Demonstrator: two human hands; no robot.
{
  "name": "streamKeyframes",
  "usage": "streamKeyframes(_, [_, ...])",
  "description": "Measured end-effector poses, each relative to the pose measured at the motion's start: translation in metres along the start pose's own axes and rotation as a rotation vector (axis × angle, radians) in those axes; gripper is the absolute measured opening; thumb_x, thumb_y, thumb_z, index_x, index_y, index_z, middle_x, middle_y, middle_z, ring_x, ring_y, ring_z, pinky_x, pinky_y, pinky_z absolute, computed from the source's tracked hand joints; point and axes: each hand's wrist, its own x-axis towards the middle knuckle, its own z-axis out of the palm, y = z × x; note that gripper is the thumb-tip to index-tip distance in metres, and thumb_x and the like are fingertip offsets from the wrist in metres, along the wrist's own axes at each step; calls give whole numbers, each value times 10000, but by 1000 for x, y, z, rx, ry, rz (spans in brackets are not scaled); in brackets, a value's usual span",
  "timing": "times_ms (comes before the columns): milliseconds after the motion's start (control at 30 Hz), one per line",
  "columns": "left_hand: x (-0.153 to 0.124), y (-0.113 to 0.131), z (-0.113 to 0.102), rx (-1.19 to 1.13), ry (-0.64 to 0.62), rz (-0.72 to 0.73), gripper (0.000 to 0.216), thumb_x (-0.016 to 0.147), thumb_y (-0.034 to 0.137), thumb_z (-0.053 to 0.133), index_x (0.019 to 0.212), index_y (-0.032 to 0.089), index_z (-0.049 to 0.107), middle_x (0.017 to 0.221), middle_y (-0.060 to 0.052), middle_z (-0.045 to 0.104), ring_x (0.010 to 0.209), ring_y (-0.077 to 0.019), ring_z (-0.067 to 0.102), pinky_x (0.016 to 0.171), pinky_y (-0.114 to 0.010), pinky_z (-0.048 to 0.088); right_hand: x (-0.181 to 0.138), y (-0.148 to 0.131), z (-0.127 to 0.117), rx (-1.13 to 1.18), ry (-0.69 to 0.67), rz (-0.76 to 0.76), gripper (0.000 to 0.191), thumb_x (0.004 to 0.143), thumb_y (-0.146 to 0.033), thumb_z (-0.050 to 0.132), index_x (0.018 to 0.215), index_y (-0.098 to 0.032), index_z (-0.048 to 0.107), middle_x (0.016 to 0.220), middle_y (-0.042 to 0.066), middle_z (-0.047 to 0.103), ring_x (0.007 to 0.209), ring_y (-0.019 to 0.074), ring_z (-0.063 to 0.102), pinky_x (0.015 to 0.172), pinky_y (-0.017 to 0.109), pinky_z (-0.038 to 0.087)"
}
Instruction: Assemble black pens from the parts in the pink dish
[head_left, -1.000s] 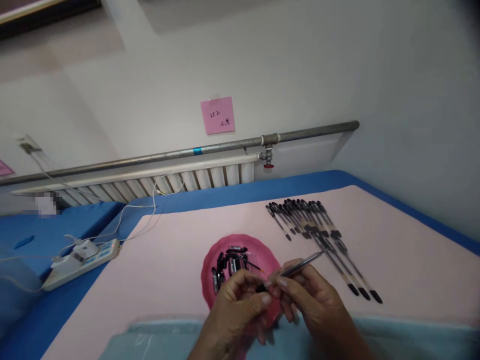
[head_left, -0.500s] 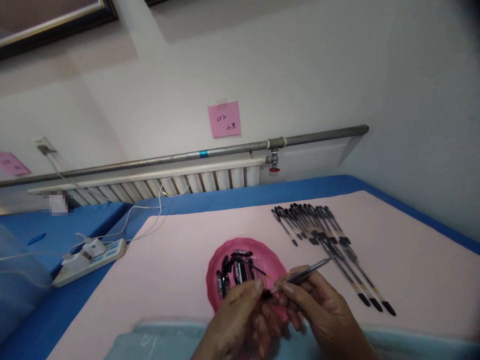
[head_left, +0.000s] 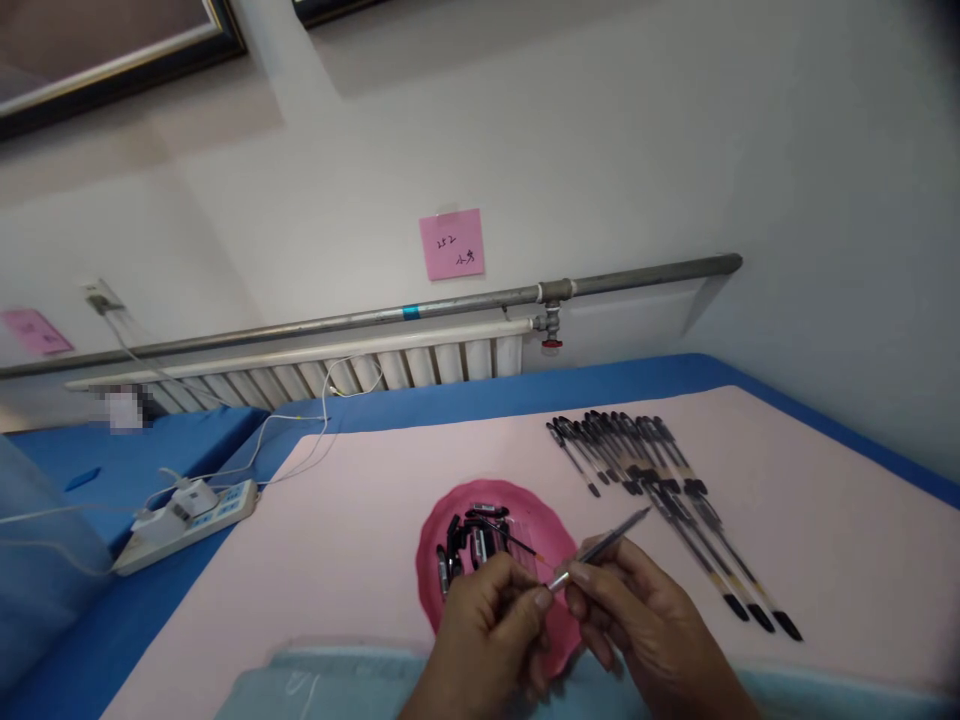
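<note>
A slim pen (head_left: pixel 613 533) with a clear, dark-cored barrel slants up to the right above the plate, its pointed end uppermost. My right hand (head_left: pixel 637 610) grips it round the middle between thumb and fingers. At its lower end my left hand (head_left: pixel 491 625) is closed in a pinch, and the fingertips hide that end. Under both hands lies a pink scalloped plate (head_left: pixel 442 510). Black pen caps (head_left: pixel 444 568), a dark refill (head_left: pixel 517 540) and clear tubes (head_left: pixel 519 550) lie in it, partly covered by my left hand.
Rows of black-capped pens (head_left: pixel 611 440) lie on the pink sheet (head_left: pixel 345 520) at the right; several more pens (head_left: pixel 739 570) point towards me. A white power strip (head_left: pixel 225 510) with cables sits on the left. Light blue cloth (head_left: pixel 337 675) runs along the near edge.
The black piece at my left fingertips is no longer visible; those fingers have curled round the pen's lower end. The pen's upper tip has moved slightly left. The camera view has shifted a little.
</note>
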Motion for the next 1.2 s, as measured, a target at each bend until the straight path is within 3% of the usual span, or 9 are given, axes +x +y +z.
streamKeyframes(67, [4, 7, -14, 245, 125, 128, 238, 810, 408, 502, 748, 192, 578, 596, -1, 588, 503, -124, 528, 485, -231, 389, 1, -3, -2, -42, 26, -43, 307, 677, -437, 706, 693, -178, 541, 526, -30, 572, 354, 71, 434, 342, 199, 301])
streamKeyframes(133, [11, 10, -29, 533, 379, 222, 239, 854, 342, 418, 844, 203, 613, 786, -43, 645, 716, -169, 580, 651, -268, 419, 2, -7, -5, -72, 52, -87, 290, 680, -423, 705, 707, -186, 541, 531, -39, 569, 367, 80, 449, 354, 210, 322])
streamKeyframes(200, [20, 9, -39, 806, 512, 158, 233, 850, 275, 403, 836, 190, 619, 838, -73, 649, 771, -194, 579, 706, -293, 404, 2, -11, -7, -89, 59, -113, 276, 686, -413, 701, 717, -192, 540, 534, -44, 566, 379, 85, 462, 362, 217, 335])
streamKeyframes(400, [39, -1, -25, 1181, 507, -70, 327, 798, 65, 330, 908, 100, 636, 948, -187, 657, 747, -232, 624, 642, -306, 410, -2, -19, -8, -101, 26, -129, 238, 729, -381, 666, 710, -193, 523, 538, -45, 558, 378, 78, 455, 361, 212, 335])
streamKeyframes(767, [51, 6, -16, 1178, 554, -142, 327, 826, 64, 318, 970, 48, 611, 983, -243, 627, 861, -268, 638, 707, -330, 431, 2, -16, -12, -99, -2, -122, 194, 751, -337, 632, 721, -189, 510, 526, -52, 539, 381, 72, 435, 363, 202, 319])
streamKeyframes(1000, [42, 12, -26, 983, 551, -14, 247, 836, 200, 425, 949, 125, 631, 989, -169, 642, 879, -239, 626, 728, -309, 434, 2, -12, -13, -302, -80, -122, 103, 792, -282, 537, 753, -194, 500, 577, -52, 507, 448, 84, 418, 421, 208, 322])
streamKeyframes(1033, [38, 14, -27, 848, 512, 23, 240, 838, 244, 446, 953, 145, 632, 949, -134, 659, 861, -220, 630, 711, -291, 445, 0, -12, -12, -365, -142, -133, 86, 793, -260, 524, 742, -195, 497, 592, -51, 496, 478, 89, 423, 443, 209, 327])
streamKeyframes(1100, [30, 16, -28, 267, 363, 59, 238, 792, 305, 549, 947, 148, 637, 870, -99, 679, 800, -203, 641, 666, -277, 469, -4, -10, -9, -495, -297, -163, 106, 799, -233, 503, 703, -196, 479, 607, -52, 458, 541, 99, 422, 492, 214, 330])
streamKeyframes(1200, [21, 17, -27, -395, 189, 13, 267, 684, 258, 697, 915, 133, 649, 829, -82, 694, 763, -187, 655, 665, -276, 501, -11, -6, -2, -643, -462, -180, 177, 837, -244, 462, 668, -198, 440, 600, -56, 405, 560, 99, 381, 514, 217, 304])
